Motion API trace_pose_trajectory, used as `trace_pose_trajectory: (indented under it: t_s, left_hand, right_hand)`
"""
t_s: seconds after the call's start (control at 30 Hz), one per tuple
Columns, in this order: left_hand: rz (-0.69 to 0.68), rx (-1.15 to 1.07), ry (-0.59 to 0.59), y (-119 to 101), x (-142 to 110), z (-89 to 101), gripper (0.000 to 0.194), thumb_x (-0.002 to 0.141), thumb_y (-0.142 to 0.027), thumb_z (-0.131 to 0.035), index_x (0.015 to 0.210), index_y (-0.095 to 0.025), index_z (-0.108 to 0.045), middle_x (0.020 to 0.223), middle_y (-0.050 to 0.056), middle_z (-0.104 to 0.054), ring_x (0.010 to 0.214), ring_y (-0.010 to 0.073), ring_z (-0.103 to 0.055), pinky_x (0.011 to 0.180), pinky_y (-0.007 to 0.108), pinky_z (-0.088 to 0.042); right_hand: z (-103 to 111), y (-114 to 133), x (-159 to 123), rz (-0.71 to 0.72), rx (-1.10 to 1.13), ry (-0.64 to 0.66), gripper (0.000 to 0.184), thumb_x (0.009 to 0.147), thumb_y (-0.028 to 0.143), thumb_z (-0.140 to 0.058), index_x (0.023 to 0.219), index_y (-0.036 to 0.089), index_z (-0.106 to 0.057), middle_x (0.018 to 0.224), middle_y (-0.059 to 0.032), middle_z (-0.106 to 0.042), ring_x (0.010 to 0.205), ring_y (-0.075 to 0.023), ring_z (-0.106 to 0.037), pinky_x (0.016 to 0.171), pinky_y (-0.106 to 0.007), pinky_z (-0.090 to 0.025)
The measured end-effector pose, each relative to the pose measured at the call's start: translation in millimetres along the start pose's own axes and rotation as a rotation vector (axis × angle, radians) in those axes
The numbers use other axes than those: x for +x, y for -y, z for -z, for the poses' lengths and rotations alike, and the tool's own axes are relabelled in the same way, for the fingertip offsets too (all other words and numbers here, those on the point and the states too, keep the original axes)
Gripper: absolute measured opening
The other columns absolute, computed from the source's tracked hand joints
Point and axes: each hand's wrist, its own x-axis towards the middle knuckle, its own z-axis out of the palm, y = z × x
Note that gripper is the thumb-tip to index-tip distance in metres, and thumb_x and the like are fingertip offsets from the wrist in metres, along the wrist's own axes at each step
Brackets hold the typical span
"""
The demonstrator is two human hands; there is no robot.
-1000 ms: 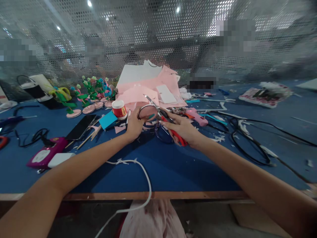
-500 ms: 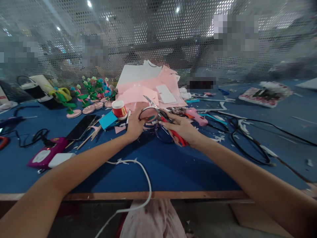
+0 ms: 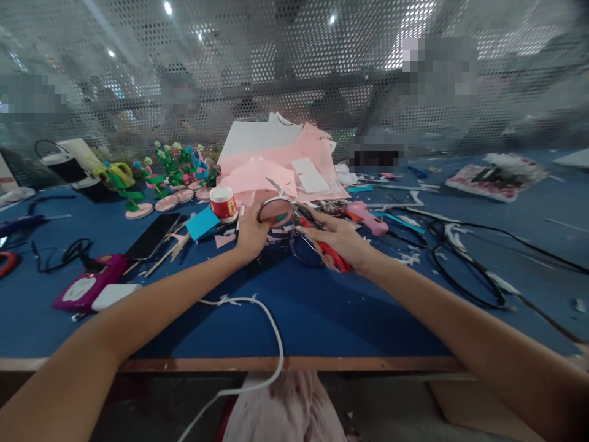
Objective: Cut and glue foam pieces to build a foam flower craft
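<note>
A round pink disc with a pale rim (image 3: 277, 212) is gripped at its left edge by my left hand (image 3: 252, 230), its fingers closed. My right hand (image 3: 338, 239) is wrapped around the red-handled scissors (image 3: 327, 248). One scissor blade points up and left behind the far edge of the disc; the other blade is hard to make out. Below the scissors, on the blue table (image 3: 304, 319), lies a dark blue ring-shaped item (image 3: 304, 252). A red and white tub (image 3: 223, 204) stands just left of my left hand.
Small craft plants on pink bases (image 3: 168, 202) stand at the back left. A phone (image 3: 153, 236), a purple power strip (image 3: 89, 285) and a white cable (image 3: 271, 319) lie nearer. Pink sheets (image 3: 257, 175) are behind; a pink glue gun (image 3: 370, 221) and black cable (image 3: 442, 264) lie right.
The whole view has shifted very slightly. Both hands keep their holds on the disc and the scissors, with almost no visible movement between them.
</note>
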Motion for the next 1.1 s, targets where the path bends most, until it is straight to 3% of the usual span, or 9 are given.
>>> trace_pose_trajectory:
  t_s: [0.3, 0.5, 0.7, 0.83, 1.0, 1.1]
  left_hand:
    - [-0.022, -0.001, 0.028, 6.4, -0.1, -1.7, 0.029, 0.066, -0.005, -0.054, 0.092, -0.017, -0.059, 0.083, 0.001, -0.062, 0.079, 0.0165, -0.055, 0.074, 0.029, -0.044]
    - [-0.022, 0.033, 0.026, 3.9, -1.0, -1.7, 0.029, 0.067, -0.005, -0.054, 0.094, -0.016, -0.06, 0.082, 0.001, -0.063, 0.077, 0.0163, -0.056, 0.074, 0.029, -0.044]
    - [-0.013, 0.017, 0.006, 5.1, 0.1, -1.0, 0.027, 0.067, -0.004, -0.054, 0.091, -0.015, -0.059, 0.079, 0.0, -0.062, 0.075, 0.0149, -0.055, 0.071, 0.027, -0.044]
    - [-0.009, 0.044, 0.024, 1.2, -0.4, -1.2, 0.024, 0.069, -0.006, -0.057, 0.091, -0.016, -0.059, 0.082, 0.001, -0.062, 0.079, 0.016, -0.056, 0.075, 0.029, -0.044]
    - [0.118, 0.085, -0.031, -3.3, -0.2, -1.2, 0.033, 0.066, -0.011, -0.066, 0.097, -0.015, -0.054, 0.082, 0.002, -0.061, 0.077, 0.0164, -0.056, 0.074, 0.03, -0.045]
    - [0.07, 0.049, -0.026, 0.6, 1.0, -1.6, 0.029, 0.07, -0.015, -0.063, 0.098, -0.016, -0.054, 0.086, 0.003, -0.061, 0.083, 0.0174, -0.057, 0.079, 0.032, -0.046]
  right_hand:
    - [-0.3, 0.5, -0.7, -0.031, 0.035, 0.001, 0.07, 0.076, 0.026, -0.06, 0.141, 0.02, -0.034, 0.036, 0.009, -0.046, 0.024, -0.0083, -0.038, 0.025, -0.017, -0.033]
    - [0.2, 0.0, -1.3, 0.054, -0.088, -0.005, 0.069, 0.077, 0.03, -0.06, 0.141, 0.021, -0.035, 0.036, 0.0094, -0.045, 0.025, -0.0083, -0.039, 0.026, -0.019, -0.036]
    - [-2.1, 1.5, -4.4, 0.051, -0.146, 0.005, 0.069, 0.078, 0.027, -0.059, 0.142, 0.022, -0.032, 0.04, 0.0095, -0.046, 0.028, -0.0076, -0.041, 0.027, -0.018, -0.038]
    - [-3.3, 2.7, -4.5, 0.059, -0.123, -0.023, 0.069, 0.079, 0.025, -0.058, 0.142, 0.022, -0.032, 0.04, 0.0096, -0.046, 0.027, -0.0076, -0.041, 0.026, -0.018, -0.037]
    - [-2.2, 4.9, -2.4, 0.044, -0.033, -0.12, 0.068, 0.079, 0.024, -0.056, 0.142, 0.019, -0.031, 0.035, 0.0099, -0.044, 0.024, -0.0084, -0.039, 0.024, -0.018, -0.035]
    - [-2.2, 3.8, -1.5, 0.009, 0.0, -0.104, 0.068, 0.078, 0.025, -0.058, 0.141, 0.021, -0.033, 0.034, 0.0099, -0.043, 0.024, -0.0081, -0.038, 0.024, -0.017, -0.033]
